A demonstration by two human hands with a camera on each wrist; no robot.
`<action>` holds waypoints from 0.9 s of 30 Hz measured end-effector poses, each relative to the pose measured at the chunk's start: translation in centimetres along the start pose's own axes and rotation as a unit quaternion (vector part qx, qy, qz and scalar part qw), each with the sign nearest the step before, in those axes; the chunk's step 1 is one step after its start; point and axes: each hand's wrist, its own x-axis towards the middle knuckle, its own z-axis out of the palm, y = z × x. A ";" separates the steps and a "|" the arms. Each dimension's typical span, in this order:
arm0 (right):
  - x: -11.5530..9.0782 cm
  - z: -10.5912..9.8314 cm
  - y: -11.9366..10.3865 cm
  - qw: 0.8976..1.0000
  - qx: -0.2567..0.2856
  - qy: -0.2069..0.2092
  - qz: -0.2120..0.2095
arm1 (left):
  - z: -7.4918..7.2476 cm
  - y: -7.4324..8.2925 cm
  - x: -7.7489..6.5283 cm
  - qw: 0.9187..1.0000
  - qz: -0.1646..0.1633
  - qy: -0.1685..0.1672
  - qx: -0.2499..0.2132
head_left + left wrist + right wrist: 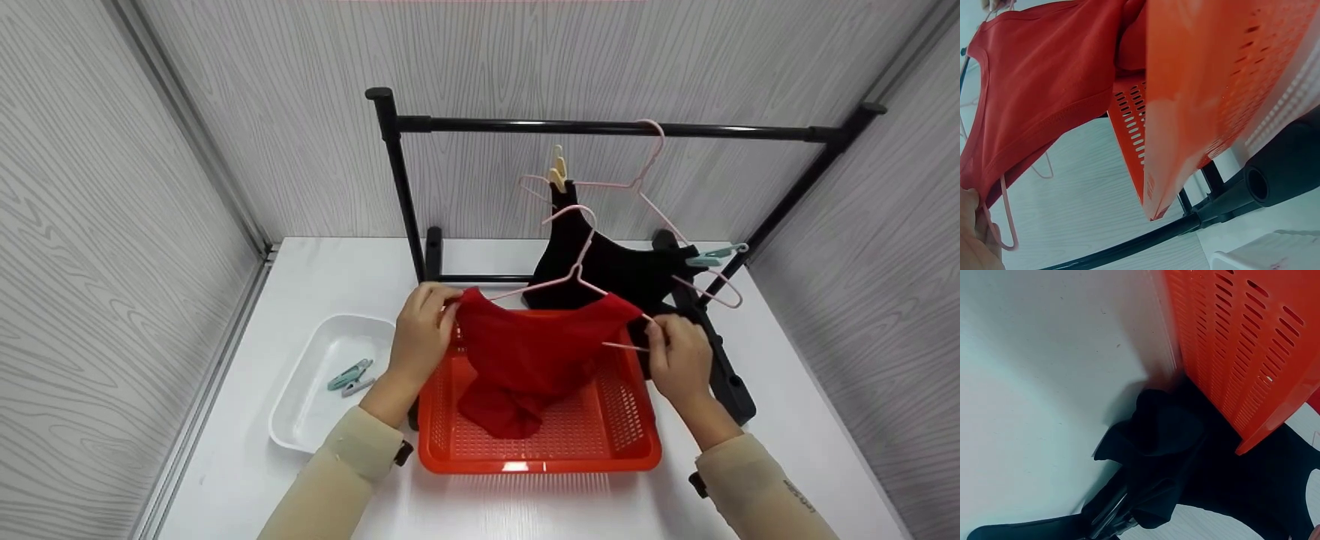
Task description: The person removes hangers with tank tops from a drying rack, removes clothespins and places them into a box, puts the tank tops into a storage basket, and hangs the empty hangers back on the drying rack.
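A red sleeveless top [536, 349] hangs on a pink hanger [576, 271] above an orange-red perforated basket [540, 465], its lower part bunched inside the basket. My left hand [421, 330] pinches the top's left shoulder strap at the hanger's end. In the left wrist view, a pink hanger loop [1009, 219] pokes out beside those fingers. My right hand [681, 354] pinches the hanger's right arm, just past the right strap. Behind, a black top [600, 251] hangs from another pink hanger [637, 184], with a yellow clothespin [559, 176] and a teal clothespin [716, 256] on its straps.
A black clothes rack [495, 125] stands behind the basket, its right foot [731, 394] reaching forward on the white table [225, 465]. To the left, a white tray [292, 397] holds a teal clothespin [349, 374] and a grey clothespin [358, 387]. Wood-grain panels [495, 60] enclose the table.
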 end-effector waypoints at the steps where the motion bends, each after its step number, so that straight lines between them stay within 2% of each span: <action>1: 0.0 0.0 0.0 1.000 0.000 0.000 0.000 | 0.0 0.0 0.0 1.000 0.000 0.002 -0.001; 10: 0.0 -0.1 0.1 1.000 0.001 -0.002 0.000 | -0.4 -0.3 0.0 1.000 -0.014 0.009 -0.008; 20: 0.1 -0.3 0.4 1.000 -0.003 0.002 0.000 | -0.7 -0.9 -0.1 1.000 -0.004 0.023 -0.004; 27: 0.0 -0.4 0.2 1.000 0.000 0.000 0.005 | -1.1 -1.1 -0.4 1.000 -0.011 0.022 0.006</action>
